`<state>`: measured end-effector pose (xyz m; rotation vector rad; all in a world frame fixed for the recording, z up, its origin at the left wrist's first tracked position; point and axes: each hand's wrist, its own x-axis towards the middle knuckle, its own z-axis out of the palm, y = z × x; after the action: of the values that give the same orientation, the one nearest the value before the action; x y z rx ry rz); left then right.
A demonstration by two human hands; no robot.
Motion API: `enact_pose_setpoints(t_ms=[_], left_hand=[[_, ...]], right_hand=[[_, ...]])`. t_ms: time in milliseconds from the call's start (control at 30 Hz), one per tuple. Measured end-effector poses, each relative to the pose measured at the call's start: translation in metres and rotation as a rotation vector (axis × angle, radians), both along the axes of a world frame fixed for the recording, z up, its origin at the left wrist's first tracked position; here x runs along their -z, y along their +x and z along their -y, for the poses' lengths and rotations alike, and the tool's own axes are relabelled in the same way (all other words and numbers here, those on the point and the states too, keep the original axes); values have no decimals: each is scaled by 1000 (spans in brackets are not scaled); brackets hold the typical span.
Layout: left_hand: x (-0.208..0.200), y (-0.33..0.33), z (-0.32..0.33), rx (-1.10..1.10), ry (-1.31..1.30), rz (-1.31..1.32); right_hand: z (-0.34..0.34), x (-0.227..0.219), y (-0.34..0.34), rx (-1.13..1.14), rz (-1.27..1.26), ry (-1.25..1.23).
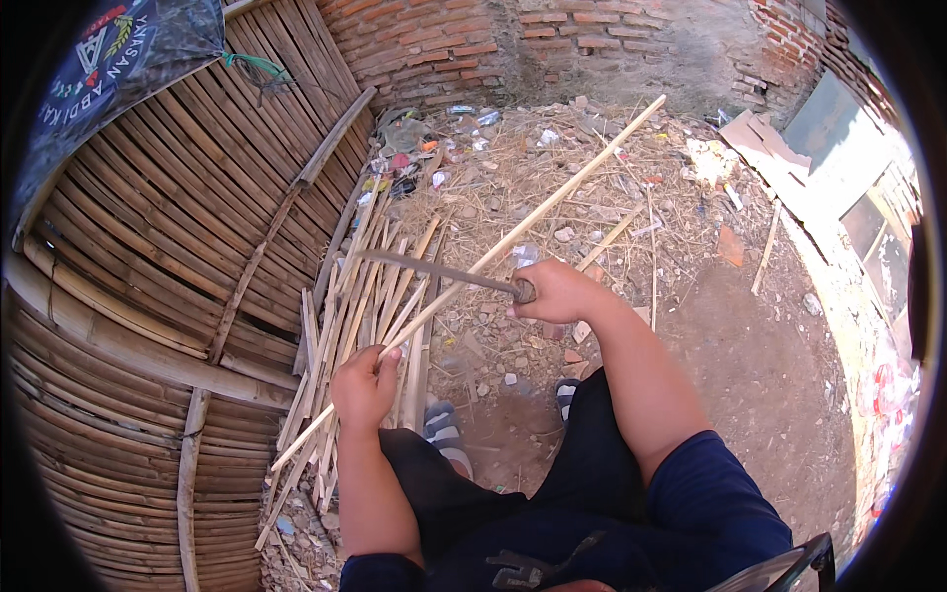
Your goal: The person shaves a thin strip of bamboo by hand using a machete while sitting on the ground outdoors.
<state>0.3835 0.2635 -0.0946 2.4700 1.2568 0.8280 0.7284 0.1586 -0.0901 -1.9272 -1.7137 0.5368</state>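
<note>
My left hand (364, 387) is closed around a long, pale bamboo strip (552, 200), near its lower end. The strip slants from beside my left knee up to the far right, its far end raised towards the brick wall. In my right hand (559, 292) is the handle of a long-bladed knife, a machete (434, 267) by its shape. Its dark blade points left and crosses the strip a little beyond my left hand. Whether the edge touches the strip I cannot tell. More split bamboo strips (340, 314) lie in a loose pile on the ground by my left hand.
A bamboo slat wall (148, 227) stands close on the left, with a printed banner (128, 59) hanging on it. A brick wall (434, 49) closes the far side. Rubble, dry straw and litter cover the ground (592, 168). Boards (838, 148) lean at the right.
</note>
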Motion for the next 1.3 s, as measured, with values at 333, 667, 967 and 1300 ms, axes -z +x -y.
enact_pose_setpoints(t_ms=[333,667,967,1300], left_hand=[[2,10,2,-80,75,-7],[-8,5,2,-159,-77,-50],[8,8,-4,-29,37,25],[1,-3,-4,21,-123,-67]], right_hand=[[1,5,-4,133,-42,42],[-4,6,29,318,-135,112],[-1,9,-19,-8,77,-44],[-4,11,43,525,-277,38]])
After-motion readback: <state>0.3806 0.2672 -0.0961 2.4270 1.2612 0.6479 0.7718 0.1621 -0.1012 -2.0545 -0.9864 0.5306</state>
